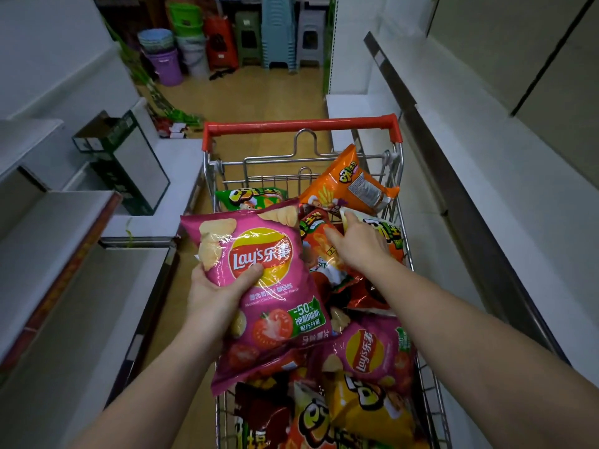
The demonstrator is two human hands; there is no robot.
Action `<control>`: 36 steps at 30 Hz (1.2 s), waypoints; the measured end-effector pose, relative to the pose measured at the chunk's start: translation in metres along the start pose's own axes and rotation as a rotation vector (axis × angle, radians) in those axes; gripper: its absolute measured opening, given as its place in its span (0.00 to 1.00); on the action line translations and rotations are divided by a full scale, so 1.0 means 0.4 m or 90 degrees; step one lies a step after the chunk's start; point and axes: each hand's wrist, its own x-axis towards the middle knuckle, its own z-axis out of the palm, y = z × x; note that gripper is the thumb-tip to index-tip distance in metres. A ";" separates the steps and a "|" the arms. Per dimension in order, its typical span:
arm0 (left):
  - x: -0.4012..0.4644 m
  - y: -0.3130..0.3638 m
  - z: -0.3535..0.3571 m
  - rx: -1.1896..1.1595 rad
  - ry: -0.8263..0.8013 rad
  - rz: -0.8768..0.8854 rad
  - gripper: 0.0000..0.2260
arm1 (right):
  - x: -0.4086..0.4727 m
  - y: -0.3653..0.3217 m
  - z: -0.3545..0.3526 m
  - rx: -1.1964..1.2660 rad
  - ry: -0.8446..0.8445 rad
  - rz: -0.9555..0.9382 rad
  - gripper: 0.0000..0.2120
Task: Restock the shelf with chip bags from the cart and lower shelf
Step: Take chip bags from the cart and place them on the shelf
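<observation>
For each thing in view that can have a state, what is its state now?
Left hand: grips the pink Lay's bag, held above the cart.
Right hand: fingers extended, reaching onto the bags in the shopping cart.
Orange snack bag: leans on the cart's far corner.
Second pink Lay's bag: lies in the cart.

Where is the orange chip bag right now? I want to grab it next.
In the head view, the orange chip bag leans at the cart's far right corner, just below the red handle, beyond the right hand.
</observation>
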 end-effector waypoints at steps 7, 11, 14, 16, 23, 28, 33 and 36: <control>0.002 -0.007 0.000 0.038 0.000 0.001 0.45 | 0.016 -0.009 0.026 -0.040 -0.052 0.044 0.31; 0.004 -0.005 0.004 0.046 0.002 0.001 0.45 | 0.017 0.001 0.045 0.046 -0.096 0.060 0.32; 0.000 -0.006 0.006 0.051 0.005 0.004 0.44 | 0.013 -0.001 0.036 0.095 -0.103 0.066 0.32; -0.006 -0.004 0.009 0.049 0.003 0.011 0.43 | 0.008 -0.006 0.026 0.112 -0.084 0.071 0.32; -0.032 0.027 0.028 0.052 0.009 0.044 0.43 | -0.043 -0.019 -0.009 0.076 -0.061 0.056 0.29; -0.058 0.051 0.045 0.076 0.035 0.077 0.45 | -0.088 -0.023 -0.029 0.073 0.010 0.004 0.30; -0.092 0.081 0.067 0.071 0.021 0.097 0.45 | -0.134 -0.020 -0.067 0.105 0.087 -0.040 0.34; -0.112 0.096 0.079 0.064 0.021 0.116 0.40 | -0.160 -0.011 -0.094 0.119 0.113 -0.040 0.35</control>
